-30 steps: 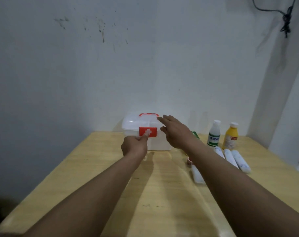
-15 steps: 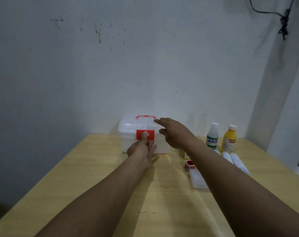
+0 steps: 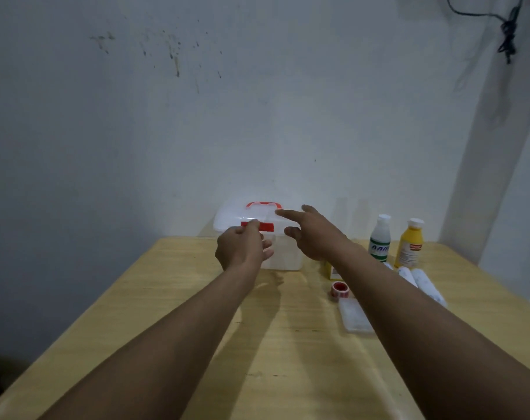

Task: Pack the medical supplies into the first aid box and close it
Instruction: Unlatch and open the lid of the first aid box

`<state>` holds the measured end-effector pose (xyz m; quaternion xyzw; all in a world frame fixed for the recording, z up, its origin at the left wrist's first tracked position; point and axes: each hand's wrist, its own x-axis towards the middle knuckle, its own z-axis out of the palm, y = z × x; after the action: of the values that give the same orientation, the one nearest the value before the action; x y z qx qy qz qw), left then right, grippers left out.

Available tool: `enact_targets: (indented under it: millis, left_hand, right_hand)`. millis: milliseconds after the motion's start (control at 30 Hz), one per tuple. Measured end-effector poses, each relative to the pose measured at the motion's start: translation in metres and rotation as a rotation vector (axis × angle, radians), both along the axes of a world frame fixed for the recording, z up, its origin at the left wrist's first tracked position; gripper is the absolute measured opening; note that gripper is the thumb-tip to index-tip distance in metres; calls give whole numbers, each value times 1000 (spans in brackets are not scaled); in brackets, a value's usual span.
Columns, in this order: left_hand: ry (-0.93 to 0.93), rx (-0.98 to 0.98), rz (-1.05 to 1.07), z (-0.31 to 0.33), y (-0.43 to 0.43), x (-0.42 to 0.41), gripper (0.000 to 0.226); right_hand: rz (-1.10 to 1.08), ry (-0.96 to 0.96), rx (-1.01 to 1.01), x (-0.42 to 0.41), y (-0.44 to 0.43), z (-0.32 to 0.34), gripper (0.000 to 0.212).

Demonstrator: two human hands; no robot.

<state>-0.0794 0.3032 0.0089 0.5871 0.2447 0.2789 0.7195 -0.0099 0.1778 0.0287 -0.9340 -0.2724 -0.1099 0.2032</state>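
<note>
one first aid box (image 3: 283, 259) at 12 o'clock on the table (image 3: 167, 298), left hand (image 3: 239, 248) pinching its red latch (image 3: 265, 226), right hand (image 3: 313, 234) spread wide on the lid. two bottles (image 3: 379, 237), two gauze rolls (image 3: 424, 281), one tape roll (image 3: 340, 288) at 2 o'clock.

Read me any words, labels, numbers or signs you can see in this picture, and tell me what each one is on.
No text can be read clearly.
White bottle: green label with large blue letters, too blurred to read.
Yellow bottle: white label with a red band, print too small to read.
Small yellow box: mostly hidden behind the right arm, unreadable.
First aid box: red latch half covered by the left hand, no sign visible.
</note>
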Motion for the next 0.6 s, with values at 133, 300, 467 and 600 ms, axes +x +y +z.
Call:
enact_targets:
  millis: [133,300,467,600]
  left_hand:
    - [126,530,111,1,19,1,22]
    - [217,625,232,3,41,12,78]
    - [320,617,3,-1,59,24,114]
    - [274,682,-18,-1,67,20,81]
  right_hand:
    - [28,50,37,-5,-3,3,50]
    - [14,65,63,-3,-5,0,52]
    - [-62,95,212,2,-10,-5,67]
    - [-89,200,354,0,-11,-14,72]
